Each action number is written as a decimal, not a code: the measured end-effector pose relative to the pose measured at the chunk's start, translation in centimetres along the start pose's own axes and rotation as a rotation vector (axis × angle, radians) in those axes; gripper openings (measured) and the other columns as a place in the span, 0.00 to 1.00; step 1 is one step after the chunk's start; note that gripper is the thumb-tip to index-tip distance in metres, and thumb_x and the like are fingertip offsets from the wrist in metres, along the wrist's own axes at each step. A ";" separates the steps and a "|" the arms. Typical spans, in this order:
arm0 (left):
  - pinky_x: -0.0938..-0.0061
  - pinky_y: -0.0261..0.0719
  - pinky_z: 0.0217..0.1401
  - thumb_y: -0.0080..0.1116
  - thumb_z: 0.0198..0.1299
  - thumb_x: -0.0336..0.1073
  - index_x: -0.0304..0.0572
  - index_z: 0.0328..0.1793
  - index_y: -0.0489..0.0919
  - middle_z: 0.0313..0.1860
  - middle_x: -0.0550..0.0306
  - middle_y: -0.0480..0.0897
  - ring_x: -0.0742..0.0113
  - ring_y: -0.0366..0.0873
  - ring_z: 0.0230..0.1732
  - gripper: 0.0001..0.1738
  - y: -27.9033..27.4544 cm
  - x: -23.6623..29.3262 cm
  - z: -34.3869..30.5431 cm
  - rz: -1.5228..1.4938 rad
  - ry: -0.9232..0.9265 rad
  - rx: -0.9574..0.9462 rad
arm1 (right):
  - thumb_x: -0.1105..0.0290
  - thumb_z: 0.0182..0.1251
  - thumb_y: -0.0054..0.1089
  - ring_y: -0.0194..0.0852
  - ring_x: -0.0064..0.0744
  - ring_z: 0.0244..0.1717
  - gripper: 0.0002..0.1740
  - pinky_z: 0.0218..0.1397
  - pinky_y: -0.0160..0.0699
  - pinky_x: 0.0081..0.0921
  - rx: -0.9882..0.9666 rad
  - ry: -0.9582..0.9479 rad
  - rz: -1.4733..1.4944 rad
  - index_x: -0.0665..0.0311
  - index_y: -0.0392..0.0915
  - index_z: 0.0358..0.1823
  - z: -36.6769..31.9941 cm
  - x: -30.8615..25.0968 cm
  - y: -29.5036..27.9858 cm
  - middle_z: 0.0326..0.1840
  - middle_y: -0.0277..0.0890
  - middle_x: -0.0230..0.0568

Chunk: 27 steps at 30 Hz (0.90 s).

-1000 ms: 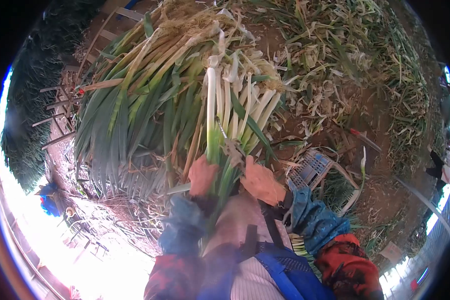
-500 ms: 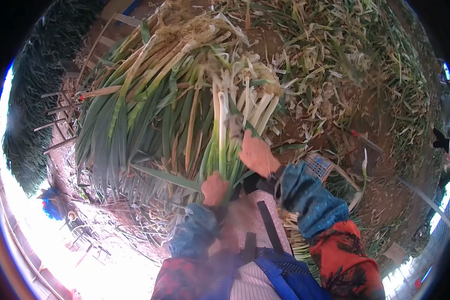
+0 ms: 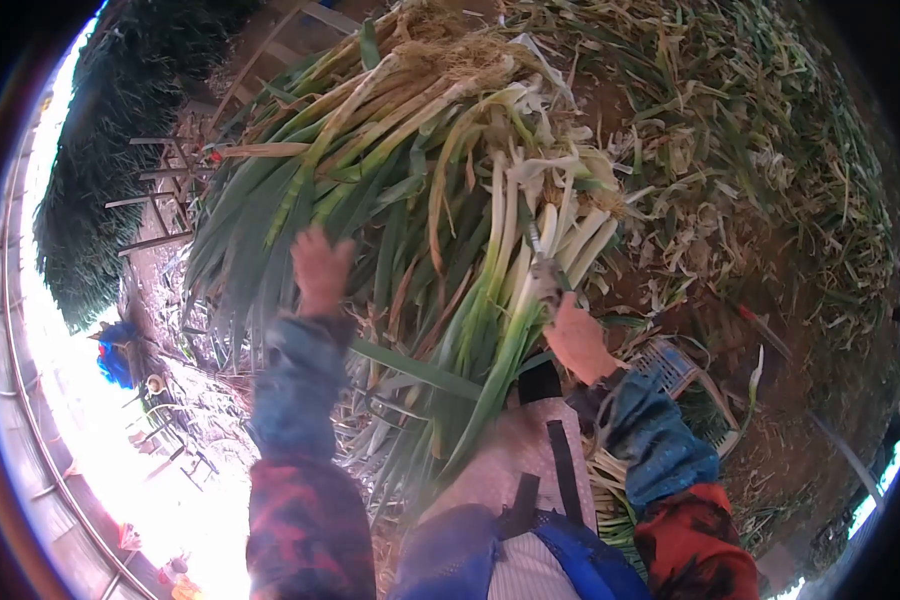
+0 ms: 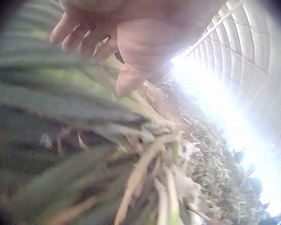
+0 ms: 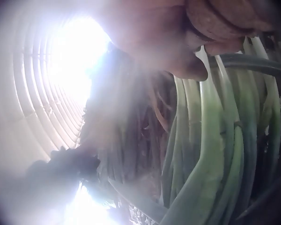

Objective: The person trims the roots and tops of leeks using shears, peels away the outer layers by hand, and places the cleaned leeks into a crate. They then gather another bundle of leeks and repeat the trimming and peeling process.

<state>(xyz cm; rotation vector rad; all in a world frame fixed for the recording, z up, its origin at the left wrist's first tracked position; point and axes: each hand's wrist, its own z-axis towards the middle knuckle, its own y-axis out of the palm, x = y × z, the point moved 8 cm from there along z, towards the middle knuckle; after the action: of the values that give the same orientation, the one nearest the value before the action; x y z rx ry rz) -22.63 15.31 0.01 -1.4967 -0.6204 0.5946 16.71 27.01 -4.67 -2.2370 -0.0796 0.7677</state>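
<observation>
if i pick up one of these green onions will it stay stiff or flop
Probably both: the white stalks lie straight, so they should stay fairly stiff. The green leaves bend, so they'd likely flop. The matted roots might snag.

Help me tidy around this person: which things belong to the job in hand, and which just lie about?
Likely in use:
long green onions
narrow-tipped tool in the right hand

Apparently lying about:
scattered leaf scraps
lattice-sided crate
red-ended implement

Clear above the leek pile [image 3: 400,170]. Low down, leaves [image 3: 260,235] block sideways passes. Crate [image 3: 668,364] obstructs just beside right sleeve [image 3: 660,435]; bare soil [image 3: 820,375] beyond is passable.
</observation>
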 end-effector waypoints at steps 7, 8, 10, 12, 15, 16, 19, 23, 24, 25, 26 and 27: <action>0.56 0.66 0.57 0.68 0.44 0.40 0.34 0.54 0.65 0.53 0.43 0.69 0.42 0.67 0.55 0.34 -1.6 -2.9 11.3 0.055 0.097 0.058 | 0.65 0.55 0.62 0.74 0.63 0.28 0.26 0.31 0.74 0.51 -0.115 -0.107 0.072 0.71 0.58 0.47 -4.2 -5.1 0.4 0.24 0.73 0.61; 0.56 0.66 0.58 0.68 0.43 0.40 0.35 0.54 0.66 0.53 0.44 0.69 0.43 0.67 0.55 0.33 -1.2 -2.4 11.9 0.103 0.059 0.004 | 0.65 0.55 0.62 0.74 0.63 0.28 0.27 0.31 0.74 0.51 -0.163 -0.067 0.079 0.71 0.58 0.47 -4.7 -5.0 0.9 0.24 0.73 0.61; 0.56 0.66 0.58 0.69 0.41 0.38 0.36 0.52 0.66 0.53 0.44 0.68 0.44 0.67 0.56 0.33 -0.2 -1.3 12.3 0.202 -0.015 -0.114 | 0.63 0.57 0.60 0.75 0.61 0.27 0.30 0.28 0.74 0.49 -0.140 -0.128 0.034 0.75 0.56 0.51 -5.3 -5.2 1.4 0.25 0.74 0.57; 0.57 0.69 0.54 0.70 0.36 0.36 0.37 0.50 0.67 0.49 0.44 0.71 0.44 0.70 0.53 0.33 0.6 -1.4 12.3 0.223 0.017 -0.044 | 0.64 0.57 0.60 0.74 0.61 0.27 0.31 0.29 0.73 0.49 -0.144 -0.140 0.077 0.76 0.56 0.53 -5.8 -5.2 2.1 0.25 0.74 0.57; 0.56 0.72 0.49 0.70 0.33 0.36 0.37 0.48 0.67 0.44 0.43 0.75 0.41 0.73 0.48 0.33 3.0 -2.4 12.8 0.152 0.060 -0.003 | 0.65 0.57 0.60 0.74 0.62 0.29 0.30 0.31 0.74 0.49 -0.158 -0.118 0.140 0.75 0.56 0.52 -5.8 -6.4 1.7 0.26 0.74 0.58; 0.55 0.73 0.48 0.70 0.33 0.36 0.37 0.48 0.67 0.43 0.42 0.76 0.41 0.75 0.47 0.33 3.0 -2.1 12.0 0.091 0.056 -0.049 | 0.65 0.57 0.60 0.74 0.62 0.30 0.29 0.32 0.74 0.49 -0.166 -0.112 0.141 0.75 0.56 0.52 -5.7 -6.8 1.4 0.26 0.74 0.58; 0.53 0.74 0.45 0.69 0.31 0.34 0.35 0.50 0.66 0.37 0.39 0.79 0.40 0.78 0.43 0.36 3.7 -0.3 8.1 -0.089 -0.010 -0.299 | 0.66 0.56 0.60 0.74 0.62 0.31 0.29 0.33 0.73 0.49 -0.182 -0.104 0.151 0.74 0.56 0.51 -5.4 -7.7 0.9 0.27 0.73 0.59; 0.58 0.74 0.46 0.69 0.31 0.38 0.33 0.49 0.68 0.37 0.38 0.80 0.41 0.78 0.42 0.35 3.5 5.2 0.1 -0.321 -0.081 -0.551 | 0.66 0.56 0.60 0.74 0.61 0.30 0.29 0.31 0.73 0.48 -0.138 -0.142 0.173 0.74 0.56 0.51 -6.2 -8.3 0.1 0.28 0.73 0.58; 0.59 0.75 0.46 0.69 0.31 0.40 0.32 0.49 0.69 0.37 0.38 0.80 0.41 0.79 0.42 0.35 3.6 5.8 -1.4 -0.378 -0.073 -0.598 | 0.66 0.55 0.61 0.74 0.60 0.29 0.29 0.31 0.73 0.47 -0.130 -0.162 0.182 0.74 0.56 0.51 -6.9 -8.5 0.0 0.28 0.73 0.57; 0.61 0.75 0.45 0.69 0.33 0.40 0.32 0.49 0.70 0.37 0.40 0.80 0.45 0.79 0.41 0.35 4.4 5.9 -2.4 -0.511 -0.091 -0.618 | 0.67 0.55 0.61 0.74 0.61 0.30 0.28 0.31 0.72 0.49 -0.106 -0.170 0.187 0.72 0.56 0.51 -7.7 -8.7 -0.1 0.28 0.73 0.58; 0.63 0.75 0.45 0.69 0.34 0.39 0.32 0.49 0.70 0.38 0.42 0.80 0.48 0.79 0.41 0.34 5.8 5.9 -3.7 -0.645 -0.112 -0.635 | 0.67 0.55 0.61 0.74 0.62 0.30 0.28 0.32 0.72 0.50 -0.081 -0.180 0.193 0.70 0.56 0.51 -8.7 -9.0 -0.2 0.29 0.74 0.59; 0.65 0.75 0.45 0.69 0.36 0.39 0.32 0.50 0.71 0.38 0.44 0.80 0.51 0.79 0.40 0.33 6.2 6.3 -4.6 -0.779 -0.132 -0.641 | 0.68 0.55 0.61 0.73 0.64 0.31 0.27 0.32 0.71 0.52 -0.053 -0.195 0.197 0.68 0.56 0.51 -9.3 -9.4 -0.4 0.29 0.74 0.60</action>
<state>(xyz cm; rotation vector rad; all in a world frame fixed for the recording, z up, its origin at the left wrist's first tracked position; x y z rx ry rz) -14.86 16.40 -6.04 -1.6267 -1.5006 -0.1385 14.22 18.65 5.25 -2.2363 0.0275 1.1013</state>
